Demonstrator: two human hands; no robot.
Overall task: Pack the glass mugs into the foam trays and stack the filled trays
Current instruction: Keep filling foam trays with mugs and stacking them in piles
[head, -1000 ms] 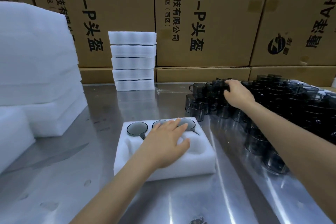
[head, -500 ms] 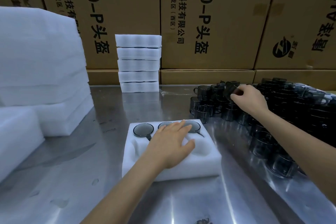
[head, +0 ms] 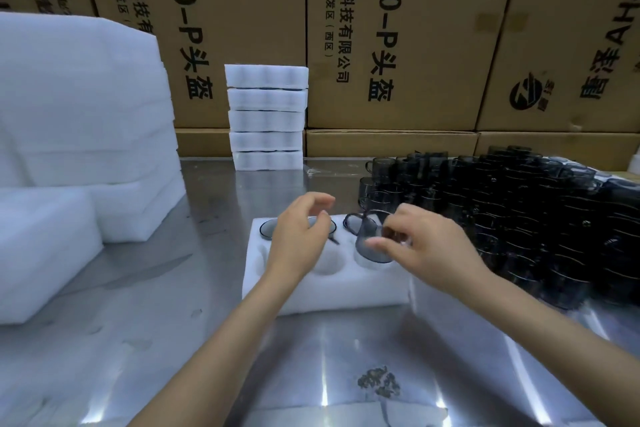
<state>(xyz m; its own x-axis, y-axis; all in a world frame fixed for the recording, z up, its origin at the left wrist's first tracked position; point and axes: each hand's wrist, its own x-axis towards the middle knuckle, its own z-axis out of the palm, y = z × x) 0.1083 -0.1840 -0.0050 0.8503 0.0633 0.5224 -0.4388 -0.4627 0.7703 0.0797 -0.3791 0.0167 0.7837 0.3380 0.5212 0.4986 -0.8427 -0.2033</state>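
A white foam tray (head: 332, 291) lies in the middle of the steel table. Its far row holds smoky glass mugs; the leftmost mug (head: 267, 229) shows clearly, the others are partly hidden by my hands. My right hand (head: 429, 246) grips a smoky glass mug (head: 371, 242) and holds it tilted over the near right pocket of the tray. Raised off the foam, my left hand (head: 299, 239) hovers over the tray's middle with loosely curled fingers, holding nothing. A dense crowd of loose dark mugs (head: 526, 215) covers the table's right side.
A stack of several filled foam trays (head: 267, 116) stands at the back against cardboard boxes (head: 391, 35). Tall piles of foam sheets (head: 79, 135) fill the left side. A dark smudge (head: 379, 381) marks the steel table (head: 145, 340) near the front.
My right hand has lifted a mug out of the crowd and brought it left to the tray's near right pocket. My left hand has risen off the tray.
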